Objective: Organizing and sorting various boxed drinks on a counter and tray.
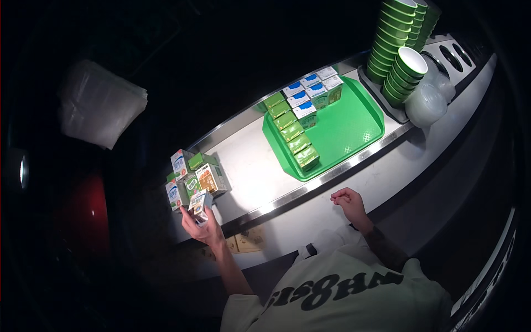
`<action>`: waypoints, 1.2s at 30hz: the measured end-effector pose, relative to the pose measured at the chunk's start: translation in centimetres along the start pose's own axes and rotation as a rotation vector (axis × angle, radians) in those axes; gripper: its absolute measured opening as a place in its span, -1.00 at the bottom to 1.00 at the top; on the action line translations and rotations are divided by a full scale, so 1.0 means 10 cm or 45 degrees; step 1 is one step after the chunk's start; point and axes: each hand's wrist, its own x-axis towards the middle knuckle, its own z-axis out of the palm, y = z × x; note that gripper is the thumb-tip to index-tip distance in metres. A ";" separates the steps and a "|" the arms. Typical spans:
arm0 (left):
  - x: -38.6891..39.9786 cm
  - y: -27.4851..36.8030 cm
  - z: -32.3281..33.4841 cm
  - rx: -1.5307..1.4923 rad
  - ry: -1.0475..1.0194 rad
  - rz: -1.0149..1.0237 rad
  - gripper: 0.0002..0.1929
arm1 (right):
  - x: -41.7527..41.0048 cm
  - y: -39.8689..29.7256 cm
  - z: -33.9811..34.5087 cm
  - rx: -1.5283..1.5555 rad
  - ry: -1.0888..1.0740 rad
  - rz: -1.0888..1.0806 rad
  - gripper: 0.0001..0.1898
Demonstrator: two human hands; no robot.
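Note:
My left hand (203, 227) grips a small white milk carton (200, 203) at the counter's left end. Just behind it stands a cluster of other cartons: white ones (180, 164), an orange-brown and white one (210, 178) and green ones (192, 186). My right hand (349, 206) hovers before the counter's front edge, fingers curled together, nothing visible in it. On a green tray (352, 124) a row of green cartons (296, 137) runs along the left side. Beside that row, white cartons with blue tops (305, 108) and brown-sided white cartons (334, 89) stand at the back.
Right of the tray, stacked green cups (390, 45) and clear plastic lids (427, 103) stand around a dark holder (369, 89). Round openings (451, 58) lie beyond them. A metal edge strip (323, 176) borders the counter (244, 166). Clear plastic bags (103, 103) sit at far left.

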 end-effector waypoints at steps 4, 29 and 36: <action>-0.81 0.72 -0.17 -0.087 -0.113 0.372 -0.32 | -0.14 -0.38 0.39 -0.046 -0.885 0.299 -0.67; -1.66 0.89 -0.44 -0.720 -0.375 -0.433 -0.76 | 2.46 -0.82 0.39 -0.822 0.076 -0.874 -0.57; -0.81 -0.07 0.09 -0.514 -0.612 -0.699 -0.52 | 2.09 -0.64 -0.03 -0.840 0.221 -0.800 -0.39</action>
